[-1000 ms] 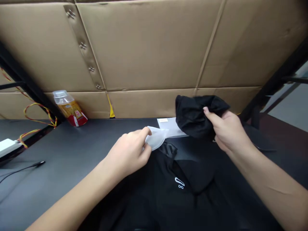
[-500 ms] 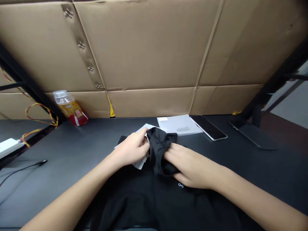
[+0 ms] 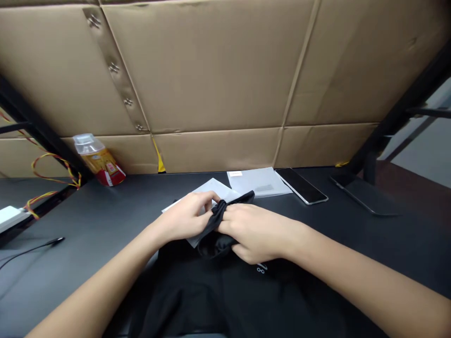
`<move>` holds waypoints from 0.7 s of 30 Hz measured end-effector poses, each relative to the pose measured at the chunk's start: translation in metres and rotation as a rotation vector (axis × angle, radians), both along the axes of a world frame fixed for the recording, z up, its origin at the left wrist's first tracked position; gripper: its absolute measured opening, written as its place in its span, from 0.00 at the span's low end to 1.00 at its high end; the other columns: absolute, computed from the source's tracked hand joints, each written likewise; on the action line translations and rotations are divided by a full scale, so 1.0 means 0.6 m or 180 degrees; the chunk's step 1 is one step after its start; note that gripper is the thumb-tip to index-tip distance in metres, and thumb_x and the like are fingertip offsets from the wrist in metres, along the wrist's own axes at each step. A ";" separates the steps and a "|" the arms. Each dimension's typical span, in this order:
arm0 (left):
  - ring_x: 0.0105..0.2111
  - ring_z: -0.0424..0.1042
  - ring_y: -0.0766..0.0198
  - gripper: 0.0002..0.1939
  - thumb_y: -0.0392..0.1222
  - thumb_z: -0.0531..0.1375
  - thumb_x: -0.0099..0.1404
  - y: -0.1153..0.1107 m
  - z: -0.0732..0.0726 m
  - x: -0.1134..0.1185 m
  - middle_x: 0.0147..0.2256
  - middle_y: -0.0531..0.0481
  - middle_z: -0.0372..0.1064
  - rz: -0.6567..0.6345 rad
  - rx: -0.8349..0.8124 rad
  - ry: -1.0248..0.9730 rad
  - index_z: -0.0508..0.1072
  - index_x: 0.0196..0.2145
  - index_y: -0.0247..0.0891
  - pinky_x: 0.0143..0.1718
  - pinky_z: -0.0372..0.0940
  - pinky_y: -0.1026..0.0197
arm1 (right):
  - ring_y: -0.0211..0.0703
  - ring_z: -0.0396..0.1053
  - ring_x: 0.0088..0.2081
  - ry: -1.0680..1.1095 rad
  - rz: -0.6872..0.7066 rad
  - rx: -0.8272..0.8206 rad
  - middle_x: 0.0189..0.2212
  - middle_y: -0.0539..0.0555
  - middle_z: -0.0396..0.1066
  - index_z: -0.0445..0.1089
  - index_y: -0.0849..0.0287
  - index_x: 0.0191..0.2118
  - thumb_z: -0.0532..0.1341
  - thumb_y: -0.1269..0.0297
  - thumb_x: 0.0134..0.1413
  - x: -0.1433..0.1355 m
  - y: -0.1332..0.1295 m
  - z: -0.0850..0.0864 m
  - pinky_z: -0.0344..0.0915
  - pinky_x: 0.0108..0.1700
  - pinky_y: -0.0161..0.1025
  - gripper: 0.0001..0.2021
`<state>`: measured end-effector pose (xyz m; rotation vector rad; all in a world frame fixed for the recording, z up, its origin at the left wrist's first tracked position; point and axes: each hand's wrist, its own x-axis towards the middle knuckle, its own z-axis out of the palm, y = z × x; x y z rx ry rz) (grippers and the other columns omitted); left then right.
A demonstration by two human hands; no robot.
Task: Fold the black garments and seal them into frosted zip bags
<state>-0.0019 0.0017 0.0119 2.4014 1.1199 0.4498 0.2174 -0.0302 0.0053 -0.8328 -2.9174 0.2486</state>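
A black cloth garment [image 3: 214, 300] with a small white print lies across the table's front middle, its upper part bunched between my hands. My left hand [image 3: 188, 216] pinches a gathered fold of the cloth between thumb and fingers. Close against it, my right hand [image 3: 252, 230] has its fingers curled into the cloth, at the edge of an opening; its fingertips are hidden. Behind and beneath my left hand lies a thin whitish sheet or packet [image 3: 214, 188], partly covered by hand and cloth.
Behind the hands lie a whitish flat packet [image 3: 262, 182] with a label, a white-edged phone [image 3: 301, 185] and a dark flat device [image 3: 364, 195]. A yellow-red can [image 3: 102, 162] with a clear cap leans at back left. A cable [image 3: 45, 245] lies left; a cardboard wall [image 3: 211, 70] bounds the back.
My right hand has moved left, up close to my left hand. The raised cloth flap has come down and is bunched between them, exposing more of the whitish sheet behind.
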 end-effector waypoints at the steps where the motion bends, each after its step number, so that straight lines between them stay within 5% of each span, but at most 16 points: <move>1: 0.41 0.77 0.57 0.17 0.50 0.55 0.74 0.004 -0.004 -0.002 0.40 0.49 0.78 0.0028 0.0015 -0.0082 0.78 0.50 0.41 0.47 0.70 0.56 | 0.58 0.76 0.53 -0.0010 0.0057 0.0007 0.48 0.65 0.81 0.79 0.63 0.49 0.63 0.72 0.56 -0.001 0.002 -0.001 0.70 0.58 0.52 0.16; 4: 0.64 0.69 0.50 0.28 0.60 0.47 0.78 0.017 -0.026 -0.011 0.63 0.45 0.71 0.0183 -0.0124 -0.0217 0.74 0.63 0.45 0.68 0.62 0.50 | 0.58 0.75 0.55 0.0090 0.0167 0.0006 0.50 0.64 0.80 0.78 0.62 0.51 0.63 0.73 0.55 -0.003 0.006 -0.011 0.69 0.60 0.51 0.18; 7: 0.75 0.52 0.46 0.40 0.72 0.40 0.76 0.026 -0.051 -0.016 0.75 0.47 0.54 0.0206 -0.0606 0.0039 0.65 0.71 0.46 0.76 0.50 0.44 | 0.57 0.75 0.55 0.0145 0.0136 -0.0115 0.51 0.64 0.80 0.79 0.62 0.50 0.63 0.73 0.55 -0.007 0.011 -0.020 0.69 0.59 0.50 0.17; 14: 0.77 0.45 0.50 0.49 0.76 0.31 0.73 0.019 -0.043 -0.012 0.76 0.52 0.44 0.0015 -0.0953 -0.0207 0.55 0.76 0.44 0.77 0.44 0.45 | 0.58 0.79 0.50 0.0065 -0.0706 -0.0422 0.48 0.66 0.81 0.78 0.64 0.47 0.58 0.69 0.60 -0.032 0.035 -0.016 0.73 0.53 0.49 0.15; 21: 0.75 0.51 0.47 0.39 0.72 0.39 0.76 0.020 -0.046 -0.015 0.74 0.55 0.50 0.0096 -0.0931 -0.0417 0.62 0.73 0.51 0.77 0.45 0.40 | 0.57 0.76 0.57 0.0046 0.0181 -0.0243 0.52 0.63 0.81 0.78 0.64 0.52 0.62 0.71 0.56 -0.059 0.060 -0.027 0.70 0.60 0.47 0.18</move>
